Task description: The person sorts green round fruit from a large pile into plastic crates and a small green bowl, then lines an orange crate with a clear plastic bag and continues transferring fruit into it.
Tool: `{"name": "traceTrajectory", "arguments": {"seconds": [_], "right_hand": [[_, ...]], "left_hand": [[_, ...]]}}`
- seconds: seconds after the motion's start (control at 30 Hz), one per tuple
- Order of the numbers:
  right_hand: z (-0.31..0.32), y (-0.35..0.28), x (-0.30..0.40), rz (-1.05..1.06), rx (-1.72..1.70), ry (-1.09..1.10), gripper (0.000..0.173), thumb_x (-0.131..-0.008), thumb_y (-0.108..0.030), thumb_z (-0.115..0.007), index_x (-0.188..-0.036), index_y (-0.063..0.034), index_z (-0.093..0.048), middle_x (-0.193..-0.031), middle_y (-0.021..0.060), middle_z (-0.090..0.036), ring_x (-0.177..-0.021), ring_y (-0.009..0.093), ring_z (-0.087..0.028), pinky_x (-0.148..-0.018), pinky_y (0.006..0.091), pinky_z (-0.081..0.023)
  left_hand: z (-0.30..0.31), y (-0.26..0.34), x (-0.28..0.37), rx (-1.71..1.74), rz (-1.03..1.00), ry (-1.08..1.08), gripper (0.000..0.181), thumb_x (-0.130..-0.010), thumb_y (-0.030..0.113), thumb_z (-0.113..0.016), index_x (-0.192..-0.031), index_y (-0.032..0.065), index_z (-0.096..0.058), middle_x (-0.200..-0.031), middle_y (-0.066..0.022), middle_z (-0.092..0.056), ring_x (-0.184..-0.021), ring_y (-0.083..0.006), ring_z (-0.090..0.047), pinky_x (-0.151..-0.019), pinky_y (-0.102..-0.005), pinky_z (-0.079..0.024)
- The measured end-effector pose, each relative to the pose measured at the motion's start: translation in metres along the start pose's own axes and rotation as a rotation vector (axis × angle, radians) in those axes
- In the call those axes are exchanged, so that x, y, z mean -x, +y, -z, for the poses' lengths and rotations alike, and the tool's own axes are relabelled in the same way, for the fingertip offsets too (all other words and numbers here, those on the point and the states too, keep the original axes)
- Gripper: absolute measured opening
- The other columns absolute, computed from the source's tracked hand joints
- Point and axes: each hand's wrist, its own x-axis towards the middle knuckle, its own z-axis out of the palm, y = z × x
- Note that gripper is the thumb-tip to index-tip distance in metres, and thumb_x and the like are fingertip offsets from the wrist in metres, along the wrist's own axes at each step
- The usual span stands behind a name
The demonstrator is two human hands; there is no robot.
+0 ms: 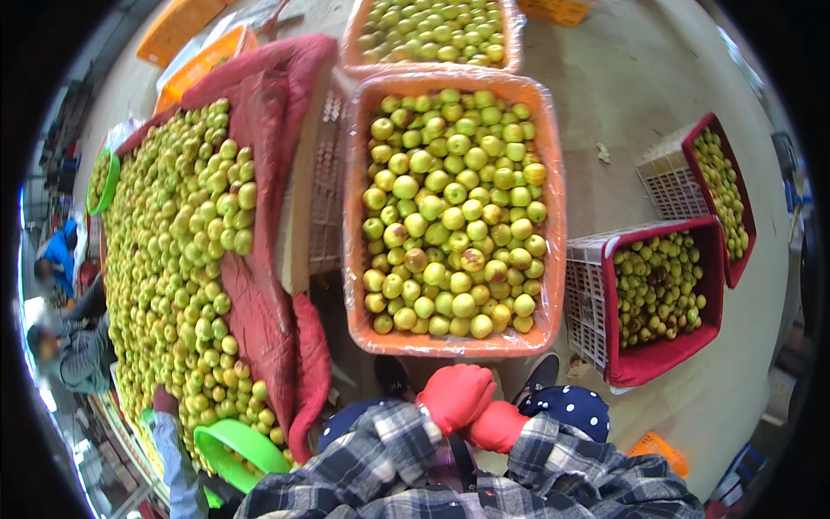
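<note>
My left hand (454,397) and my right hand (498,425), both in red gloves, rest together in front of my lap. The left one lies over the other, and any small thing between them would be hidden. Just beyond them stands an orange crate (454,348) lined with clear plastic film. It is full of round yellow-green fruit (452,214), several with brown spots. To the left a large heap of the same fruit (175,259) lies on a red padded cloth (266,168). A bright green plastic basin (241,454) tilts at the heap's near edge.
Behind the near crate stands another film-lined crate (434,69) of fruit. Two red-lined crates (668,370) (746,259) of fruit are at right. A co-worker's gloved hand (166,399) touches the heap; other people sit beyond it. An orange object (660,452) lies on the floor.
</note>
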Motion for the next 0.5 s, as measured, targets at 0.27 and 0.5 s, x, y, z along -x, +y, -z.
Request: {"name": "traceTrajectory", "arguments": {"seconds": [0.27,0.5], "right_hand": [[-0.067,0.051,0.043,0.048,-0.236,0.042,0.034,-0.092,-0.035,-0.052,-0.103,-0.0067,-0.068,-0.095,0.0204,-0.068,-0.091,0.040,-0.064,-0.077,0.0453,-0.050],[0.023,0.000,0.187,-0.006,-0.244,0.371,0.020,-0.092,-0.019,-0.062,-0.105,-0.0042,-0.067,-0.091,0.0124,-0.070,-0.086,0.024,-0.068,-0.080,0.0328,-0.052]], "left_hand": [[-0.068,0.034,0.043,0.367,0.373,0.097,0.026,-0.089,0.023,-0.057,-0.109,0.0079,-0.064,-0.103,-0.0159,-0.066,-0.098,-0.0359,-0.061,-0.085,-0.0450,-0.050],[-0.032,0.146,0.183,0.538,0.527,0.475,0.028,-0.090,0.021,-0.057,-0.114,0.0075,-0.063,-0.106,-0.0150,-0.065,-0.104,-0.0341,-0.060,-0.092,-0.0420,-0.048]]}}
